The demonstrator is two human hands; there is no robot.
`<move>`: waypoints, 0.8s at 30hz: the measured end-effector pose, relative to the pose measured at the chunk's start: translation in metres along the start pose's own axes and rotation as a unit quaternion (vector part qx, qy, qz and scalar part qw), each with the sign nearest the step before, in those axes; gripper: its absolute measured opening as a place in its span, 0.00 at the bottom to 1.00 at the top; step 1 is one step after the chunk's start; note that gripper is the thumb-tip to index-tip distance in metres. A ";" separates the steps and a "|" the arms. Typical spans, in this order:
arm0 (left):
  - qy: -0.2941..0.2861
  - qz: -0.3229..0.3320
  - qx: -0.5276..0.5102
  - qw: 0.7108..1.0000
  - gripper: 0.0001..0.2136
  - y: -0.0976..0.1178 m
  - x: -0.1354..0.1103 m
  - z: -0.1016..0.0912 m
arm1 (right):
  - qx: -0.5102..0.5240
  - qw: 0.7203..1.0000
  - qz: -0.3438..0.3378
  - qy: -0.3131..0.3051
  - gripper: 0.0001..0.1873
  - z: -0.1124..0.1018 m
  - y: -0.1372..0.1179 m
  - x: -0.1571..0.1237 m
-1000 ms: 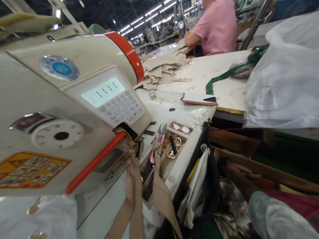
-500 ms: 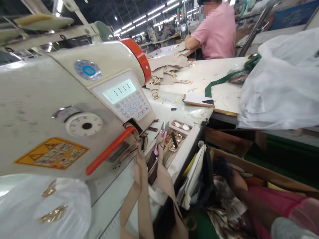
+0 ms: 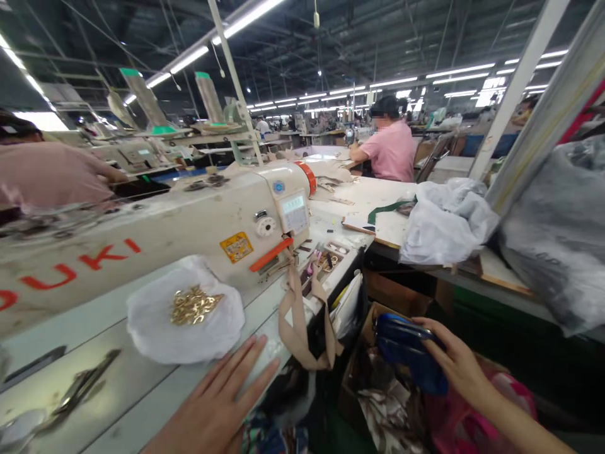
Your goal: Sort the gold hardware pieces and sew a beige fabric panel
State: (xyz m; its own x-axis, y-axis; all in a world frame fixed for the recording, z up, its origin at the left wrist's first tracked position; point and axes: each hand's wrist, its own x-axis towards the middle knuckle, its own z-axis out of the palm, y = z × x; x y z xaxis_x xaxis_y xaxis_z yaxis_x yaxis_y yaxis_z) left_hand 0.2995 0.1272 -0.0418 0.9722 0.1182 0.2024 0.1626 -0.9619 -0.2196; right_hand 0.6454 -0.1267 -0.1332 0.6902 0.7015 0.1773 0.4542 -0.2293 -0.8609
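My left hand [image 3: 227, 397] lies flat with fingers outstretched on the pale sewing-machine table [image 3: 189, 391]. Just beyond its fingertips is a white plastic bag [image 3: 151, 315] holding a heap of small gold metal fittings [image 3: 193, 305]. My right hand [image 3: 449, 356] grips a glossy dark blue pouch [image 3: 406, 347] by its upper right side. This pouch is above an open cardboard box [image 3: 350, 372] that contains crumpled brownish-white material [image 3: 385, 407] and something pink [image 3: 456, 425]. Beige straps [image 3: 297, 315] hang over the table edge between my hands.
The sewing machine [image 3: 189, 233] stretches across the left, with a red lever [image 3: 270, 255]. Fittings and pink-handled snips [image 3: 312, 261] sit in a tray. White [image 3: 439, 221] and grey [image 3: 562, 233] plastic bags are at right. A co-worker in pink [image 3: 392, 148] sits beyond; another person [image 3: 47, 164] is at left.
My view has drawn back and levelled from close to the machine. My left hand has come into view on the table. My right hand, earlier blurred at the box, now shows clearly with the blue pouch.
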 end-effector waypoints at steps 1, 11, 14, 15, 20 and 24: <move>0.005 -0.013 -0.007 1.000 0.35 0.005 0.000 -0.006 | 0.039 0.999 0.021 -0.022 0.14 -0.008 -0.024 -0.004; 0.058 -0.145 -0.640 0.752 0.43 0.112 -0.017 -0.030 | 0.310 0.943 0.069 -0.097 0.12 -0.010 -0.168 -0.079; 0.029 -0.131 -0.811 0.569 0.39 0.128 -0.034 -0.045 | 0.368 0.911 0.098 -0.158 0.13 0.026 -0.185 -0.095; 0.034 -0.151 -0.827 0.541 0.35 0.131 -0.044 -0.049 | 0.382 0.899 0.103 -0.186 0.14 0.039 -0.188 -0.099; 0.073 -0.359 -0.717 0.593 0.20 0.144 -0.099 -0.052 | 0.394 0.879 0.087 -0.253 0.15 0.090 -0.187 -0.112; 0.146 -0.398 -0.667 0.612 0.24 0.149 -0.116 -0.055 | 0.258 0.915 -0.031 -0.307 0.06 0.098 -0.198 -0.118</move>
State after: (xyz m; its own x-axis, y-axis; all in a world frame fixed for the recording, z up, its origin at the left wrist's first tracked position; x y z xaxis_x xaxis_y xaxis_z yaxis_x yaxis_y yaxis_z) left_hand 0.2021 -0.0439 -0.0452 0.5708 0.8191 -0.0572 0.0938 0.0041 0.9956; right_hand 0.4193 -0.0979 -0.0307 0.1525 0.9860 0.0680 0.0456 0.0617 -0.9971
